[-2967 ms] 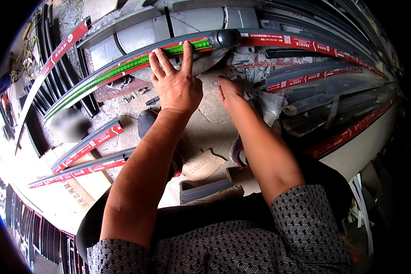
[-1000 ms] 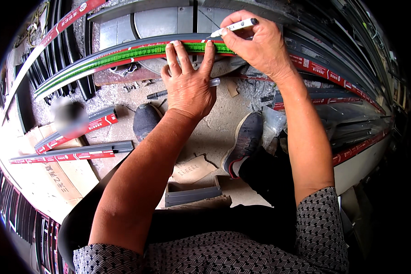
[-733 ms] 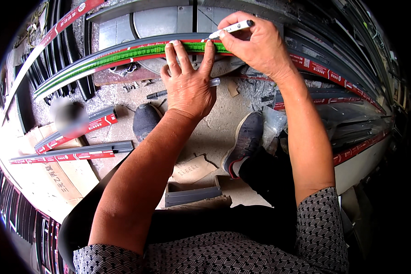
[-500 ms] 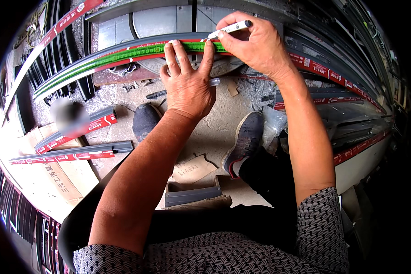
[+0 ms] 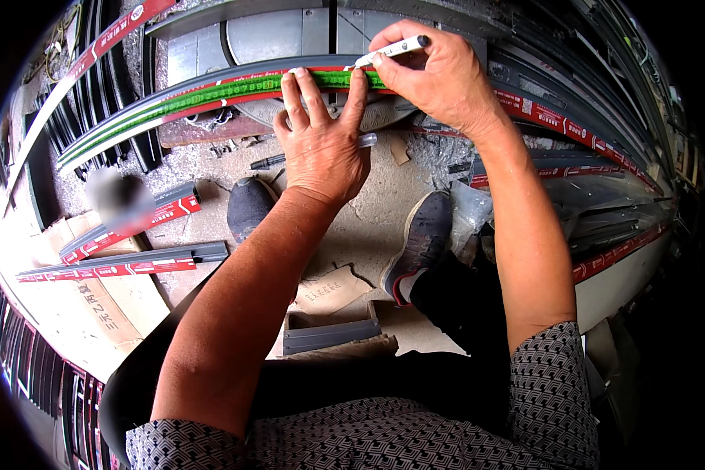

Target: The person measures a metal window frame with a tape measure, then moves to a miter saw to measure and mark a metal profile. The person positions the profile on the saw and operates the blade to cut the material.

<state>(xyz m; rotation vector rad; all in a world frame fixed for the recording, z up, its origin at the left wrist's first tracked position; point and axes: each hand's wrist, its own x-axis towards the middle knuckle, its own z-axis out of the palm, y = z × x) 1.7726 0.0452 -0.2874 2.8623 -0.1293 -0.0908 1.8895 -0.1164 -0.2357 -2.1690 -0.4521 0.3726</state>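
Note:
My left hand lies across a green tape measure blade, its fingers spread and their tips pressing down. The blade runs along a long grey profile strip with red printed film. From under that hand's thumb side sticks a pale translucent tube end; its hold is hidden. Just to the right, my right hand pinches a white marker pen with a black end. The marker is tilted, its tip at the strip's upper part, beside my left fingertip.
Beneath the strip is a grey metal machine bed. More red-filmed profiles lie at left, partly on cardboard. Long dark profiles crowd the right. Between my shoes and me are short grey pieces.

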